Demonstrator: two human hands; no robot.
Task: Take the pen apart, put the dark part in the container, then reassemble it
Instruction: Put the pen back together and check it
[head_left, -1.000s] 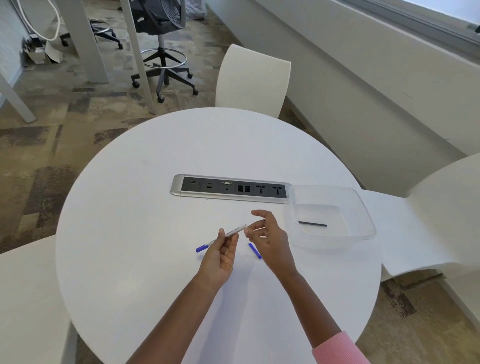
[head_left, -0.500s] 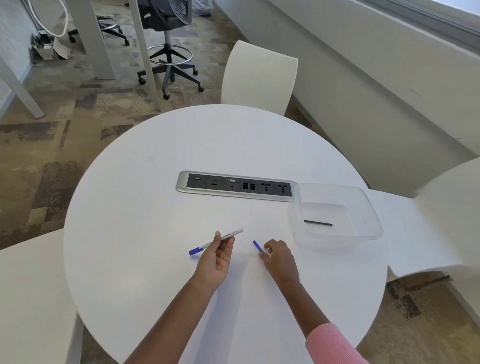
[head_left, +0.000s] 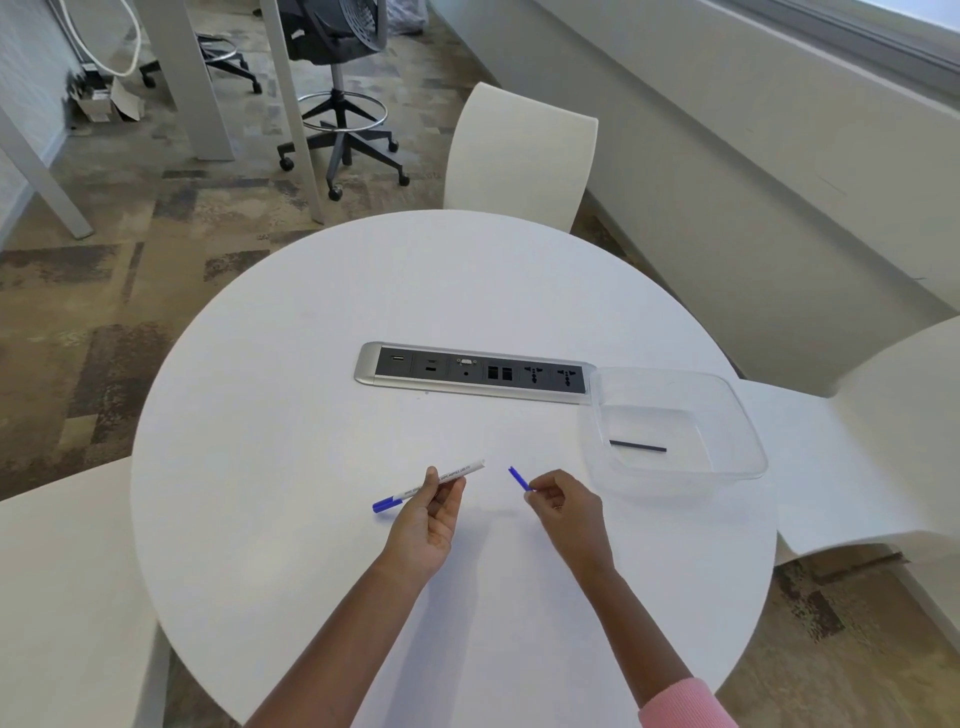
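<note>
Dark part (head_left: 637, 446) is already lying in the clear container (head_left: 748, 431), so you're on reassembly. Your left hand (head_left: 428, 519) grips the white pen barrel (head_left: 441, 480) above the table; your right hand (head_left: 563, 506) pinches the small blue piece (head_left: 518, 478), not yet fitted back.

The blue piece (head_left: 517, 477) had its lower end hidden in the right hand (head_left: 563, 506). Print on the pen barrel (head_left: 460, 473) was too small to read.
</note>
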